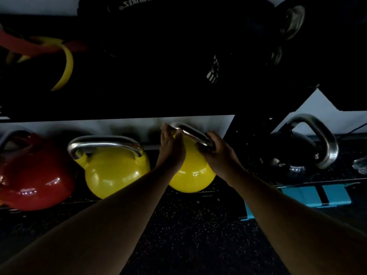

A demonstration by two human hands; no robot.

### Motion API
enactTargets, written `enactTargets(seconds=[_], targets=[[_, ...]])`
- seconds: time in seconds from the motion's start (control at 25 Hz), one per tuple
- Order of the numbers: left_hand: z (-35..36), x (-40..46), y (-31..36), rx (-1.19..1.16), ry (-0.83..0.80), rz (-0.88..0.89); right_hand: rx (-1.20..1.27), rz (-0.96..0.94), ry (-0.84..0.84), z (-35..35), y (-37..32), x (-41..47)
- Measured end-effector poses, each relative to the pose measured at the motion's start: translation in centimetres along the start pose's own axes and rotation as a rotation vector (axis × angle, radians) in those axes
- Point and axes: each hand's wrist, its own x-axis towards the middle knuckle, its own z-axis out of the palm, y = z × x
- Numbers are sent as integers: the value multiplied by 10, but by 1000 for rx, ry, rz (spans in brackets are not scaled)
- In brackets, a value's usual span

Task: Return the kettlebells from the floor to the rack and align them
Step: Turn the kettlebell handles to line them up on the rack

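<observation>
A yellow kettlebell with a steel handle sits at the right end of the rack's bottom shelf. My left hand is wrapped around the left end of its handle, and my right hand grips the right end. To its left stand a second yellow kettlebell and a red kettlebell, both upright on the same shelf. A black kettlebell with a steel handle rests on the floor to the right, beyond the rack's upright.
The dark upper shelf hangs low over the kettlebells, with red and yellow resistance bands draped at the left. A blue rack foot lies on the speckled rubber floor at the right.
</observation>
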Motion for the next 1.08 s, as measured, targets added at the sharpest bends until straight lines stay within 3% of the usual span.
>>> enactTargets(seconds=[0.12, 0.44, 0.6, 0.84, 1.08], targets=[[-9, 20, 0, 42, -30, 26, -97, -54, 47, 9, -16, -2], [-7, 28, -3, -214, -129, 35, 201, 83, -100, 15, -7, -4], [-4, 39, -4, -231, -120, 39, 260, 76, -40, 35, -10, -9], [2, 46, 0, -286, -208, -21, 700, 159, -66, 46, -14, -16], [-2, 50, 9, -82, -183, 29, 773, 155, -29, 56, -20, -13]])
